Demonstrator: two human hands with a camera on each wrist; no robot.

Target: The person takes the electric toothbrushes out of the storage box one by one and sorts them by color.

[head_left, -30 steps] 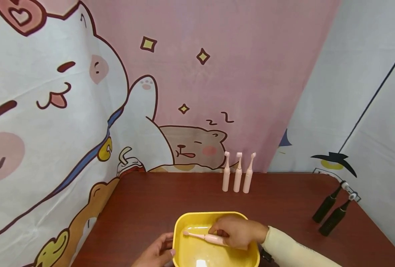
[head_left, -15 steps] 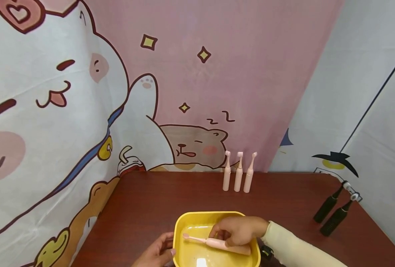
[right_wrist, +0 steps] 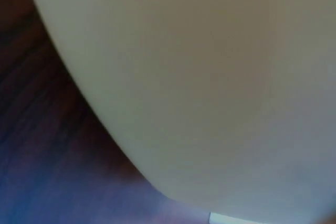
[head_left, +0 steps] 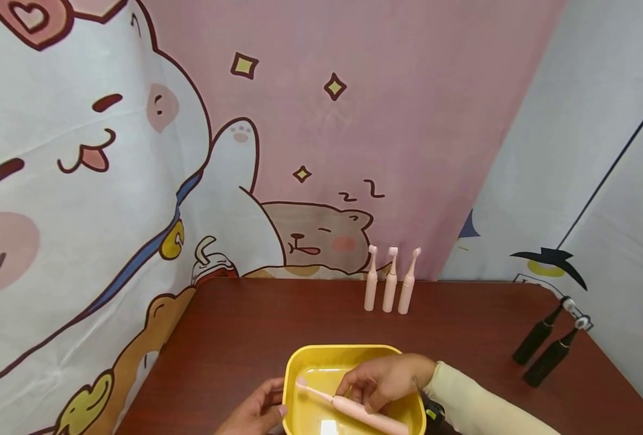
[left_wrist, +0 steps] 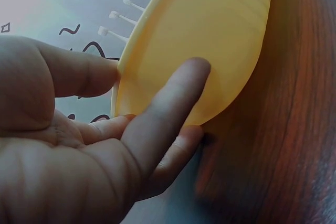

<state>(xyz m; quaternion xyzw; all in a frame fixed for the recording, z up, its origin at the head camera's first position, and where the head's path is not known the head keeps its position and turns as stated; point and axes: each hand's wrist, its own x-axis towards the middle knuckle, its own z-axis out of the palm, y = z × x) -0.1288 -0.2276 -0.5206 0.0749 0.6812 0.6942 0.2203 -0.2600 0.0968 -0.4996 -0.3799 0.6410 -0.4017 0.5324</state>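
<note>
A pink electric toothbrush [head_left: 356,411] lies slantwise inside the yellow plastic bin [head_left: 290,396], its head toward the left wall. My right hand [head_left: 387,380] reaches over the bin's right side, holding the toothbrush handle with curled fingers and thumb. Beside the bin, my left hand [head_left: 257,406] rests against the outer left wall. In the left wrist view, that hand's thumb [left_wrist: 86,74] touches the rim and its fingers lie fairly straight along the bin wall [left_wrist: 231,40]. The right wrist view is mostly filled by a blurred pale surface [right_wrist: 199,87]; the right hand cannot be made out there.
Three pink electric toothbrushes [head_left: 389,284] stand upright at the back of the brown table [head_left: 234,329]. Two black electric toothbrushes [head_left: 552,356] are at the table's right side. A cartoon-printed cloth [head_left: 397,121] hangs behind. A small dark object [head_left: 434,412] sits by the bin's right side, partly hidden.
The toothbrush in the bin has turned from nearly level to slanted, its handle end swinging toward the front. The right fingers have shifted slightly along it. The left hand has stayed put.
</note>
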